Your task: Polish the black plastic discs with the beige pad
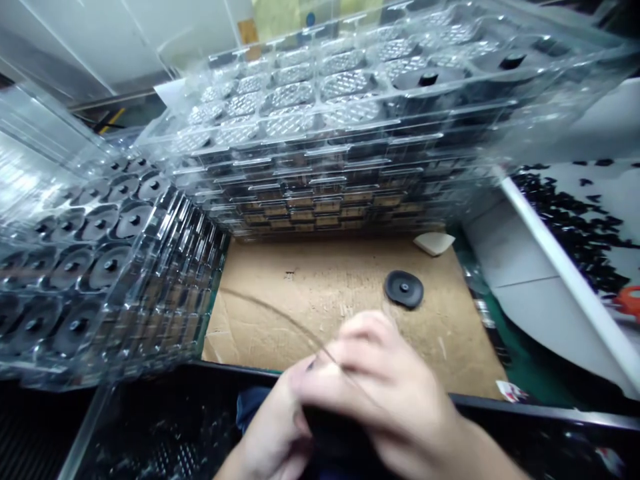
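Observation:
My right hand point(395, 387) is closed and lies over my left hand point(275, 427), low in the middle of the head view. Both are blurred by motion. Under the right fingers a dark patch shows between the hands; whether it is a held part or the clothing behind, I cannot tell. A thin dark strand, smeared, crosses in front of the fingers. Just beyond the hands, a black oval part point(404, 289) with a small central stud rests on the cardboard sheet point(280, 300). Neither hand touches it.
Stacked transparent trays point(320, 153) stand behind the cardboard, the top one holding a few black parts. More trays point(95, 267) of black oval parts are stacked at left. A cream wedge-shaped piece point(434, 243) lies at the back right. Small black pieces point(575, 220) fill a white bin.

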`<action>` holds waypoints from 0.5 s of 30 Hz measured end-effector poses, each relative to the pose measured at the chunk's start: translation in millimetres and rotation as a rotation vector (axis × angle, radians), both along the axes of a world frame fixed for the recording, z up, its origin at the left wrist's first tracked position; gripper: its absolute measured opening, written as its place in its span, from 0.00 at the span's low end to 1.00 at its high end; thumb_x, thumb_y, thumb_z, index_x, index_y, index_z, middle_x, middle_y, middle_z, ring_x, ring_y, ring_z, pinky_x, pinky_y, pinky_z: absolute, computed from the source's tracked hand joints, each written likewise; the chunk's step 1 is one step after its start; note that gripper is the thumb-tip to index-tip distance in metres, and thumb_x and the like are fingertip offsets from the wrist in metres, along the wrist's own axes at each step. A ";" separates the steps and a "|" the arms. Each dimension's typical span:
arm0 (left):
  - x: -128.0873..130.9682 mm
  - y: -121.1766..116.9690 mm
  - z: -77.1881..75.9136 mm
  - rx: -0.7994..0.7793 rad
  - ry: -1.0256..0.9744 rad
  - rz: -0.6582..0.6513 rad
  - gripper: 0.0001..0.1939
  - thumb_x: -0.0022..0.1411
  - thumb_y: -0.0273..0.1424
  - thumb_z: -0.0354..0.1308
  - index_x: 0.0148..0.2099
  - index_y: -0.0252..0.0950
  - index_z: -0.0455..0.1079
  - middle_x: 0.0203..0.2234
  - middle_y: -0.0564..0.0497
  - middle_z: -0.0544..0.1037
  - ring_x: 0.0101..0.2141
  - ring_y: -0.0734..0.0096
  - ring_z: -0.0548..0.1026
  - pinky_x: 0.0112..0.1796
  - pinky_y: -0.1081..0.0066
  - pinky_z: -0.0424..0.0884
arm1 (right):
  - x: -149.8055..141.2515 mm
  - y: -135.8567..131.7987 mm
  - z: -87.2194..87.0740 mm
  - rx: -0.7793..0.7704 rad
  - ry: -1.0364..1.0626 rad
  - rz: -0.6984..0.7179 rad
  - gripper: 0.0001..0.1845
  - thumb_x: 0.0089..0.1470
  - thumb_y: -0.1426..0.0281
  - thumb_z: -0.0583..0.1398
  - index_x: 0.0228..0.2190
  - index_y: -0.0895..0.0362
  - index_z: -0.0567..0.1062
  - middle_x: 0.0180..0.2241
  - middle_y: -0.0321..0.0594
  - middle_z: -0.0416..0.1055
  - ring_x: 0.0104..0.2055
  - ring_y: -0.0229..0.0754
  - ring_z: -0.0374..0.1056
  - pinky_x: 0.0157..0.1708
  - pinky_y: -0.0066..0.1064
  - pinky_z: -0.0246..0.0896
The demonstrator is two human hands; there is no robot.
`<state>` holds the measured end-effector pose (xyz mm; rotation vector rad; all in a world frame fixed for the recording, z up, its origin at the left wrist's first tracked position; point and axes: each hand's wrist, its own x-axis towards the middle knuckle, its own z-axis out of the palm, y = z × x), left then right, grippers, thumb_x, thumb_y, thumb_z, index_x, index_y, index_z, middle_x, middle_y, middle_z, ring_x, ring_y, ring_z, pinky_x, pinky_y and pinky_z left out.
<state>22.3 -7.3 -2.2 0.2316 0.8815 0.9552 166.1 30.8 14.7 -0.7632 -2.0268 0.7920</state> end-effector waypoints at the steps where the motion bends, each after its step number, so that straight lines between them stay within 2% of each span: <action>1: -0.6 -0.2 1.1 -0.018 -0.008 -0.022 0.18 0.37 0.31 0.71 0.35 0.35 0.77 0.32 0.49 0.80 0.36 0.62 0.76 0.40 0.69 0.70 | 5.6 3.7 -6.5 -0.119 -0.001 -0.028 0.15 0.61 0.72 0.48 0.40 0.50 0.73 0.31 0.35 0.73 0.34 0.38 0.66 0.37 0.31 0.62; 3: -2.7 -0.8 4.7 -0.056 -0.045 -0.058 0.26 0.33 0.34 0.72 0.40 0.38 0.76 0.39 0.49 0.80 0.38 0.63 0.77 0.38 0.72 0.70 | 19.0 10.8 -25.8 -0.344 -0.080 -0.169 0.15 0.58 0.73 0.51 0.44 0.49 0.72 0.34 0.35 0.74 0.35 0.38 0.68 0.36 0.30 0.65; 5: -4.9 -1.5 7.8 -0.085 -0.080 -0.046 0.30 0.34 0.37 0.72 0.44 0.41 0.74 0.44 0.49 0.78 0.40 0.60 0.77 0.39 0.72 0.70 | 30.3 12.4 -51.4 -0.461 -0.143 -0.302 0.16 0.55 0.71 0.54 0.46 0.51 0.70 0.32 0.36 0.73 0.29 0.37 0.69 0.28 0.28 0.67; 7: -6.2 -1.6 8.4 -0.090 -0.110 -0.025 0.31 0.34 0.37 0.71 0.45 0.42 0.73 0.46 0.47 0.76 0.41 0.58 0.77 0.39 0.70 0.71 | 35.7 5.6 -78.2 -0.485 -0.186 -0.335 0.16 0.54 0.69 0.54 0.44 0.54 0.72 0.32 0.39 0.72 0.27 0.38 0.69 0.25 0.29 0.68; 10: -7.0 -0.9 4.5 -0.109 -0.170 -0.009 0.31 0.33 0.36 0.72 0.44 0.39 0.74 0.47 0.46 0.75 0.41 0.56 0.76 0.39 0.68 0.72 | 35.3 -15.8 -107.4 -0.484 -0.258 -0.406 0.14 0.55 0.66 0.52 0.33 0.54 0.77 0.39 0.44 0.69 0.38 0.45 0.71 0.34 0.36 0.70; 12: -7.4 -0.7 -0.4 -0.116 -0.189 0.022 0.31 0.33 0.37 0.72 0.45 0.38 0.73 0.47 0.45 0.75 0.42 0.55 0.75 0.40 0.66 0.72 | 33.2 -30.8 -116.5 -0.479 -0.313 -0.447 0.14 0.54 0.65 0.53 0.35 0.53 0.77 0.43 0.46 0.68 0.42 0.48 0.70 0.36 0.39 0.69; 15: -8.2 -1.3 -8.4 -0.115 -0.172 0.111 0.29 0.37 0.39 0.69 0.45 0.38 0.73 0.46 0.44 0.76 0.45 0.54 0.74 0.42 0.66 0.71 | 31.9 -44.4 -121.7 -0.461 -0.371 -0.468 0.16 0.50 0.64 0.57 0.41 0.54 0.75 0.44 0.47 0.66 0.37 0.48 0.72 0.29 0.36 0.70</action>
